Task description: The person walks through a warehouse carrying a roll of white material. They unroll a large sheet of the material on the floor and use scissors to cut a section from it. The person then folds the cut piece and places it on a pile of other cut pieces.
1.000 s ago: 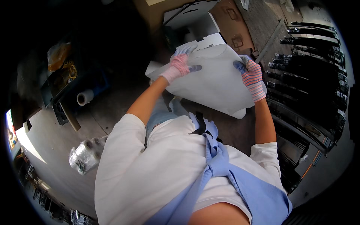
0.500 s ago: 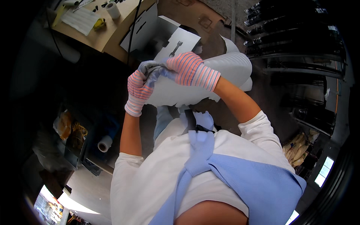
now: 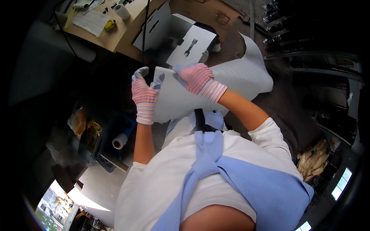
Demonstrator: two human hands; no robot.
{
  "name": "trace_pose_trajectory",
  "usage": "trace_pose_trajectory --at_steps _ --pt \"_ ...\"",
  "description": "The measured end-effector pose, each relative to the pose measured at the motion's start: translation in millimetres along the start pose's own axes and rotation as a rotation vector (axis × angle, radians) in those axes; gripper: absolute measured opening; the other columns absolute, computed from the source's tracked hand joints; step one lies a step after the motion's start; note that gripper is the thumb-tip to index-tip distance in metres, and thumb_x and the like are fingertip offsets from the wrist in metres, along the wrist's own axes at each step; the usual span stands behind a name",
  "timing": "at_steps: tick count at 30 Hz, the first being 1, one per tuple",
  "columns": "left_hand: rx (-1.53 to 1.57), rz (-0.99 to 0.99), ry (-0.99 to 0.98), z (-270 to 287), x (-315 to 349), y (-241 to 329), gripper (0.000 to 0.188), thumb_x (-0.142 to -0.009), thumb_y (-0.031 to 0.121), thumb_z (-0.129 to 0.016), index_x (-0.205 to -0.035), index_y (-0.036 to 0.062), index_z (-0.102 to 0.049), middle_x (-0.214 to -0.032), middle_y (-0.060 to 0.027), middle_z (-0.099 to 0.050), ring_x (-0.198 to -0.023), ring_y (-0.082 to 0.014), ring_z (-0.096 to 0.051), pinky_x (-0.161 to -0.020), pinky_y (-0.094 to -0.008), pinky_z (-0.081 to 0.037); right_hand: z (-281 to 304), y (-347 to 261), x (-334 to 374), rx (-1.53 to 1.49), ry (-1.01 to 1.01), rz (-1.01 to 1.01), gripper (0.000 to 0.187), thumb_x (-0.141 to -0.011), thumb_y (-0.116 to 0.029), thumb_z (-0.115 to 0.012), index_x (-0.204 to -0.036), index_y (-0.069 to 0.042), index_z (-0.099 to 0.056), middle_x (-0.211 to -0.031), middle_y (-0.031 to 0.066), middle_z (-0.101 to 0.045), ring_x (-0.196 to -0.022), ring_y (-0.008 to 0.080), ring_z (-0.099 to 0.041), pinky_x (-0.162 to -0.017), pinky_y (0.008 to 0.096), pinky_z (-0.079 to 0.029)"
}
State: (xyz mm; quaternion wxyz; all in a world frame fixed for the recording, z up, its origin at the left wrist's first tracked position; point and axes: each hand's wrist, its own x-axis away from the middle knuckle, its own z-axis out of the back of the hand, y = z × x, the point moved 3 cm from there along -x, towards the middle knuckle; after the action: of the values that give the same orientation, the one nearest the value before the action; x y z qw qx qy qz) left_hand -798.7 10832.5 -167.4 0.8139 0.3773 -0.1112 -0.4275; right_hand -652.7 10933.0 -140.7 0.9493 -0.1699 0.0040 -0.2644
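A large white foam sheet [image 3: 241, 79] spreads in front of my body, with ripples toward its right end. My right hand [image 3: 197, 78], in a red-striped glove with grey-blue fingers, grips the sheet's upper edge; its fingertips are partly smeared by motion. By the sheet's left corner is my left hand [image 3: 146, 92], in a matching glove. Its thumb and fingers stand apart with nothing between them, and the thumb is close to the sheet's edge.
Beyond the sheet stands an open white carton [image 3: 192, 45] with a dark printed shape. A wooden table [image 3: 129, 29] at the far left bears a white roll [image 3: 121, 11] and a yellow tape measure [image 3: 110, 25]. Dark racks [image 3: 320, 63] line the right. Another white roll [image 3: 120, 141] lies lower left.
My left hand has let go of the sheet's edge and opened. My right hand has shifted slightly right, and the sheet is spread flatter, its right part bending upward.
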Motion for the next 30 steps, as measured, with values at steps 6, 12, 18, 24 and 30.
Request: trace_pose_trajectory --at_steps 6,12,18,24,30 --pt "-0.205 0.191 -0.226 12 12 10 0.053 -0.064 0.044 -0.07 -0.098 0.006 -0.056 -0.092 -0.0121 -0.057 -0.088 -0.0278 -0.054 -0.084 -0.0372 -0.04 -5 -5 12 -0.043 0.3 0.135 0.011 -0.076 -0.017 -0.054 -0.08 -0.008 -0.053 -0.052 0.0069 -0.051 -0.053 0.0251 -0.054 -0.051 0.0355 -0.042" --pt "-0.291 0.189 -0.134 17 36 23 0.051 -0.065 0.045 -0.069 -0.093 0.0035 -0.059 -0.087 -0.0141 -0.059 -0.084 -0.0263 -0.056 -0.081 -0.0361 -0.042 -29 2 20 -0.011 0.387 0.279 0.019 -0.071 -0.017 -0.057 -0.088 -0.009 -0.054 -0.055 0.0052 -0.052 -0.055 0.0232 -0.054 -0.052 0.0336 -0.042" --pt "0.274 0.313 0.038 0 89 21 0.023 -0.074 0.021 -0.069 -0.081 0.0009 -0.059 -0.077 -0.0038 -0.058 -0.068 -0.0103 -0.051 -0.059 -0.025 -0.042 -11 -18 48 -0.117 -0.07 0.354 0.024 -0.078 -0.021 -0.053 -0.097 -0.007 -0.051 -0.07 0.0079 -0.058 -0.069 0.0265 -0.058 -0.061 0.0392 -0.044" --pt "0.125 0.185 -0.017 31 157 28 0.02 -0.075 0.008 -0.064 -0.093 0.0014 -0.059 -0.073 -0.0102 -0.059 -0.068 -0.0216 -0.055 -0.064 -0.0288 -0.044 -27 -39 43 -0.457 -0.19 0.729 0.05 -0.084 -0.026 -0.05 -0.13 -0.013 -0.034 -0.133 0.0189 -0.033 -0.122 0.0342 -0.032 -0.097 0.0396 -0.031" --pt "-0.134 0.247 -0.112 72 194 43 0.021 -0.08 0.01 -0.056 -0.099 0.0018 -0.057 -0.075 -0.0171 -0.058 -0.068 -0.0307 -0.054 -0.064 -0.0327 -0.044 -36 -109 0 -0.255 -0.782 1.17 0.043 -0.079 -0.032 -0.06 -0.115 -0.008 -0.052 -0.137 0.0123 -0.03 -0.131 0.0315 -0.015 -0.104 0.0405 -0.021"
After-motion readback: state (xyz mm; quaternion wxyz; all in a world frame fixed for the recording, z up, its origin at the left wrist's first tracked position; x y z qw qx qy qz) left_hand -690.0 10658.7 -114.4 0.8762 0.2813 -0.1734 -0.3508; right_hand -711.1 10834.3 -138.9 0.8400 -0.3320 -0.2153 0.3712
